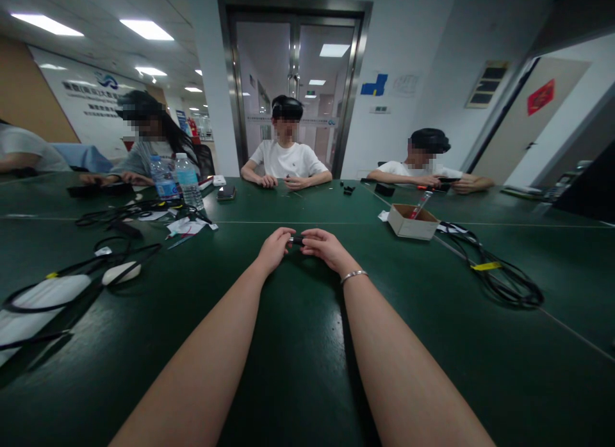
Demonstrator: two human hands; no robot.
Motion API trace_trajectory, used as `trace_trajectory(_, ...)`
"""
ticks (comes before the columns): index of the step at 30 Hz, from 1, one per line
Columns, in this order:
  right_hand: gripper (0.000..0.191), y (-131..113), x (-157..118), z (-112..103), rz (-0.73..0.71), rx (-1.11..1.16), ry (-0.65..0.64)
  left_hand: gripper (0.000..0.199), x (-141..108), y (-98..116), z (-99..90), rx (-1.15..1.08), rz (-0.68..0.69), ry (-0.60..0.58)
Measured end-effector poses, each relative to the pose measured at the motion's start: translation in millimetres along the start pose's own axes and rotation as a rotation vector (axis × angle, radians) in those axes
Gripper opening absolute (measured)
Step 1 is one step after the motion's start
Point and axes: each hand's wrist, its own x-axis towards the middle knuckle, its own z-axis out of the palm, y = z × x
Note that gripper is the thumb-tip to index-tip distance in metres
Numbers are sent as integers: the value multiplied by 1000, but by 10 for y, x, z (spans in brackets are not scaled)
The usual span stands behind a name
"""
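Note:
Out in front of me, just over the green table (298, 344), a small black stick-like thing (297, 240) with a silvery end spans the gap between my hands. My left hand (275, 250) pinches its silvery end between thumb and fingers. The black end is gripped by the fingertips of my right hand (327, 248), whose wrist wears a silver bangle (354, 276). Fingers cover both ends of the thing, so its exact kind is unclear.
To the left are coiled black cables (129, 210), a white mouse (122, 273), papers (186, 226) and water bottles (189, 181). A cardboard box (412, 223) and a cable coil (509, 280) lie right. Several people in headsets sit around the table, one (288, 155) directly opposite.

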Motion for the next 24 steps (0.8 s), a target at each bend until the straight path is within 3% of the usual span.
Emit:
trace_trajectory(13,20,0,-3,-1,1,-2,8,28,30,-50,-7,23,9,-43)
trace_trajectory(24,20,4,8,-6,5,-7,9,28,13,-53,-16,97,28,5)
